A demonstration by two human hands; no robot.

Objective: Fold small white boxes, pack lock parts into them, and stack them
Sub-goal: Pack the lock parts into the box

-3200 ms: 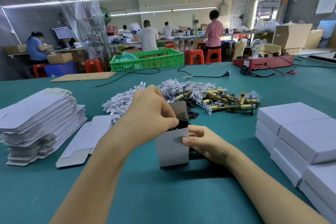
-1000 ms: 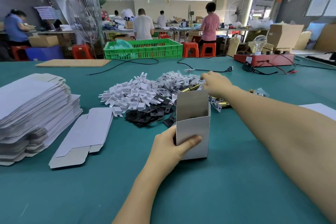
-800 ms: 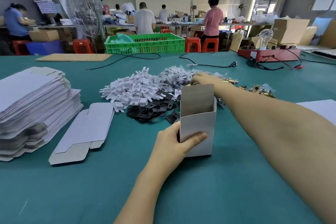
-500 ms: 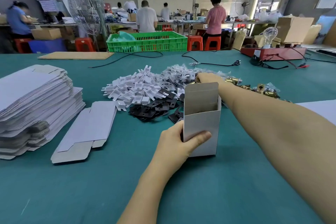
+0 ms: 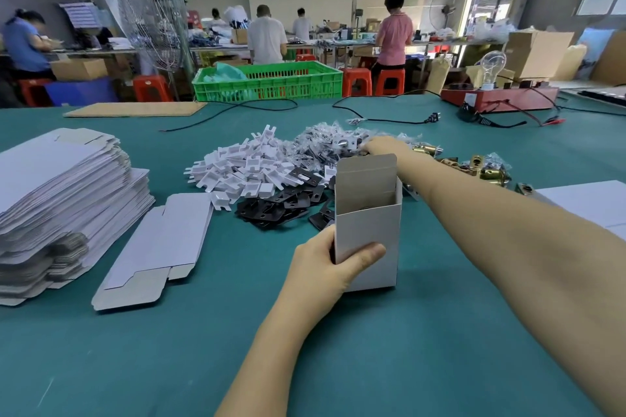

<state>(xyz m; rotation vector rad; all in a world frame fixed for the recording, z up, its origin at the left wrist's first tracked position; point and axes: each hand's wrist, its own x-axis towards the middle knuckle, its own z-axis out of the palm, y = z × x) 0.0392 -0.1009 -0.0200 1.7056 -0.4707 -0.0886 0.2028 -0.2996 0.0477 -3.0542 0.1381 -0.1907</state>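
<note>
An upright small white box [image 5: 367,234] stands on the green table with its top flap raised. My left hand [image 5: 325,267] grips its lower left corner, thumb across the front. My right hand [image 5: 386,146] reaches past the flap into the pile of clear-bagged parts [image 5: 325,140]; its fingertips are buried there, so a grip cannot be made out. White plastic pieces [image 5: 244,169], black plates [image 5: 284,203] and brass latches [image 5: 474,169] lie heaped behind the box.
A tall stack of flat box blanks [image 5: 57,193] sits at the left, with one loose blank [image 5: 159,247] beside it. Closed white boxes [image 5: 589,203] show at the right edge. A green crate [image 5: 271,81], cables [image 5: 372,118] and a red device [image 5: 501,98] stand further back.
My right hand let go of the box and stretched out to the parts pile, then shifted slightly left among the bags. My left hand moved from the box's top to gripping its side.
</note>
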